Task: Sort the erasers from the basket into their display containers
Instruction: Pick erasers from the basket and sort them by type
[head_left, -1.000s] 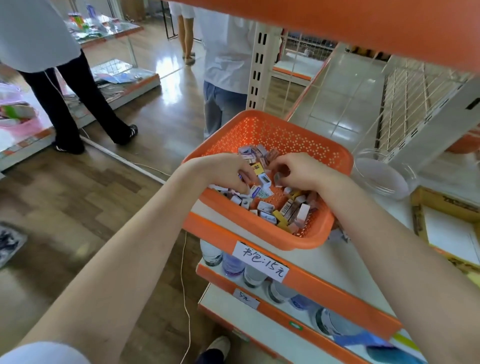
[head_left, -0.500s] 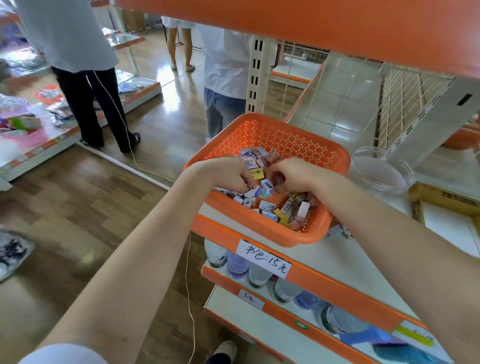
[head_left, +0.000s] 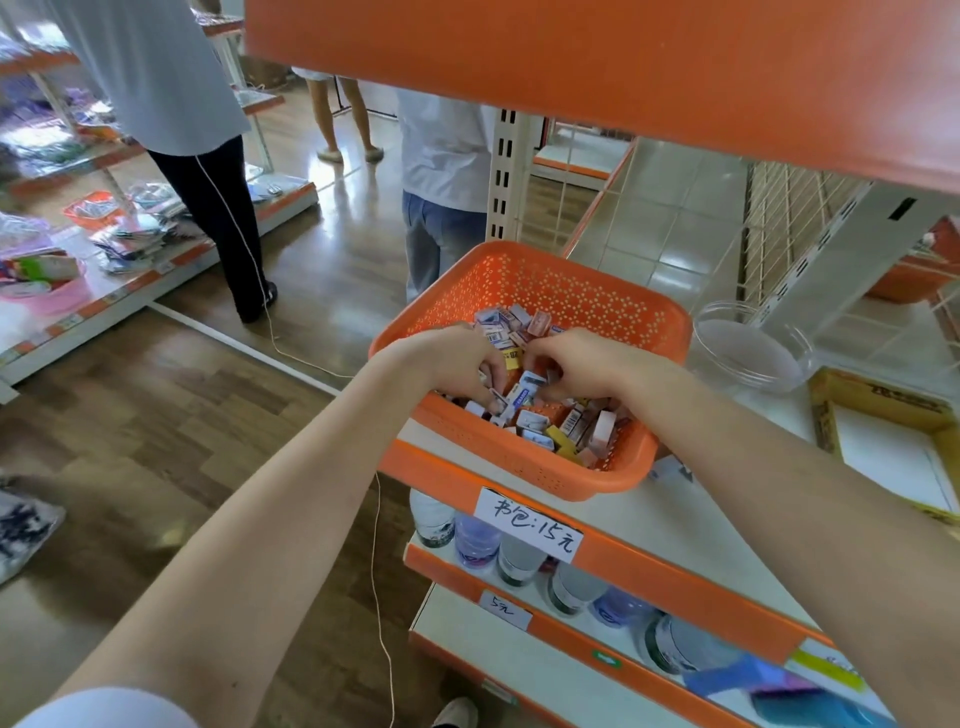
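Reaching into the orange basket (head_left: 566, 280) from 6 o'clock, both bare forearms meet over the pile of erasers (head_left: 543, 428). The left hand (head_left: 457, 364) lies knuckles-up at the 9 o'clock side of the pile, fingers curled downward into the erasers. The right hand (head_left: 579, 364) lies knuckles-up just beside it toward 3 o'clock, fingers likewise curled downward. The fingertips of both hands are buried among the erasers, so it cannot be told whether either hand pinches a piece or only touches the pile. A blue-and-white eraser (head_left: 525, 391) stands tilted in the narrow gap between the two hands. The erasers are small wrapped blocks in white, blue, yellow and pink. They lie loose in the basket, both beyond the hands at 12 o'clock and nearer the camera at 5 o'clock. The basket rests on the white shelf (head_left: 675, 525), with its near corner at the shelf's orange front edge. A clear round container (head_left: 748, 358) stands on the shelf at 2 o'clock of the basket, apart from it, with no erasers visible inside. A shallow cardboard box (head_left: 878, 397) lies at 4 o'clock of that container. A handwritten price label (head_left: 527, 525) is fixed to the front edge at 6 o'clock of the basket. Bottles (head_left: 475, 540) stand on the lower shelf at 7 o'clock. Other people (head_left: 447, 156) stand on the wooden floor from 10 to 12 o'clock of the basket.
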